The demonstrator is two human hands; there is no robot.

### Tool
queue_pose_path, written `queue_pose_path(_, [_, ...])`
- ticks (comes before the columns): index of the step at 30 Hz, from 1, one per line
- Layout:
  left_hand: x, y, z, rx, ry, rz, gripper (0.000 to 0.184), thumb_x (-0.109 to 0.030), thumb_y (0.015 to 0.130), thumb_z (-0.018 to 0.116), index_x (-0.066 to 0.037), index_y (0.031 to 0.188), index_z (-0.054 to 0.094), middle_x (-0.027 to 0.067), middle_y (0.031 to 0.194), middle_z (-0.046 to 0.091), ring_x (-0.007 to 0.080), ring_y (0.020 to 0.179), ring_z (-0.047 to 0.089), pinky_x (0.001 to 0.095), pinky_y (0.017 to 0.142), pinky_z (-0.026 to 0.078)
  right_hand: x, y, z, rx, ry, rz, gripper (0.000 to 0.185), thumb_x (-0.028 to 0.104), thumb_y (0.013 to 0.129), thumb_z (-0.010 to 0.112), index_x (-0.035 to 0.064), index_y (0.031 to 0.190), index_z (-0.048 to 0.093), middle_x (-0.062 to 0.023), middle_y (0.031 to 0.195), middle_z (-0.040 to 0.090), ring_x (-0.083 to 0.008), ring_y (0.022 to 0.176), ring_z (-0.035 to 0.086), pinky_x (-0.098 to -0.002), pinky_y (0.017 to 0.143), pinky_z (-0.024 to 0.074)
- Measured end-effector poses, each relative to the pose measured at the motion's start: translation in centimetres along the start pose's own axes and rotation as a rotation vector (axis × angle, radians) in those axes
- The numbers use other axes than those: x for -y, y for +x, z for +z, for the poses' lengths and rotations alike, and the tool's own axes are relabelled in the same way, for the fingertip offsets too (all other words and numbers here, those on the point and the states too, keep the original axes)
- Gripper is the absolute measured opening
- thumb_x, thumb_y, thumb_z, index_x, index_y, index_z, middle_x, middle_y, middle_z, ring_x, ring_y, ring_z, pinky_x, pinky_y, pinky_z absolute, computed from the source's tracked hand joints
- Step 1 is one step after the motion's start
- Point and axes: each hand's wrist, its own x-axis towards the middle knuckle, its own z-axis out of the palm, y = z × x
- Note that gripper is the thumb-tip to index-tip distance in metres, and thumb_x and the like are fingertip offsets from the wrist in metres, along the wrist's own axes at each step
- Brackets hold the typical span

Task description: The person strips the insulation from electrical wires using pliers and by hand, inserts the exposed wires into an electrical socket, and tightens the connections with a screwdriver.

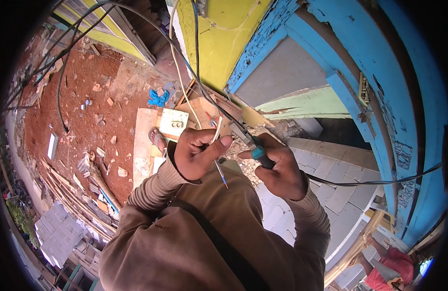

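Note:
My left hand (197, 154) pinches a white cable (217, 127) between thumb and fingers. Its stripped end (222, 175) hangs below the hand, showing thin wires with a blue one at the tip. In my right hand (283, 170) is a pair of pliers (258, 151) with dark and teal handles, its jaws pointing up and left. A black cable (212, 99) runs down to the pliers' jaws; whether they grip it I cannot tell. A similar dark cable (374, 183) leads off to the right from behind my right hand.
A white double socket (174, 122) lies on boards below, near a foot (157, 139). Blue crumpled plastic (159, 98) and rubble lie on red soil (95, 92). Blue-painted timber (398, 72) stands right. Another person in red (390, 271) is at lower right.

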Motion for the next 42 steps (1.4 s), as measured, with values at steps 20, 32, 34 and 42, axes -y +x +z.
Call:
queue_pose_path(20, [-3.9, 1.3, -0.3, 0.073, -0.071, -0.062, 0.036, -0.015, 0.098, 0.06, -0.002, 0.065, 0.057, -0.0005, 0.054, 0.051, 0.006, 0.052, 0.046, 0.0258, 0.05, 0.035, 0.5, -1.4, 1.1, -0.197, 0.303, 0.078, 0.027, -0.005, 0.072, 0.054, -0.0023, 0.095, 0.068, -0.0152, 0.106, 0.065, -0.0238, 0.101, 0.063, -0.0379, 0.096, 0.0484])
queue_pose_path(32, [-2.1, 1.1, -1.4, 0.237, -0.062, -0.068, 0.035, -0.023, 0.104, 0.052, -0.001, 0.079, 0.062, 0.0036, 0.067, 0.06, 0.0096, 0.059, 0.055, 0.0257, 0.056, 0.043, 1.4, 0.0, -1.4, -0.003, 0.129, -0.093, 0.026, -0.009, 0.072, 0.056, -0.0009, 0.093, 0.068, -0.0139, 0.102, 0.057, -0.026, 0.096, 0.06, -0.0336, 0.086, 0.0476])
queue_pose_path(34, [-2.0, 1.0, -1.6, 0.256, -0.054, 0.001, 0.033, -0.022, 0.105, 0.052, 0.0, 0.082, 0.062, 0.0027, 0.067, 0.059, 0.0102, 0.059, 0.053, 0.0274, 0.057, 0.043, 1.4, 0.0, -1.2, -0.002, 0.099, -0.122, 0.026, -0.008, 0.072, 0.056, -0.0014, 0.094, 0.067, -0.0151, 0.104, 0.058, -0.0272, 0.097, 0.06, -0.0339, 0.087, 0.0477])
queue_pose_path(42, [-2.0, 1.2, -2.4, 0.29, 0.064, 0.101, 0.028, -0.017, 0.103, 0.054, 0.001, 0.083, 0.063, 0.0045, 0.067, 0.06, 0.0115, 0.061, 0.055, 0.0288, 0.058, 0.044, 1.2, 0.1, -0.4, -0.085, 0.027, -0.135, 0.027, -0.006, 0.072, 0.056, -0.0018, 0.096, 0.067, -0.0194, 0.114, 0.058, -0.0306, 0.102, 0.062, -0.0353, 0.088, 0.049])
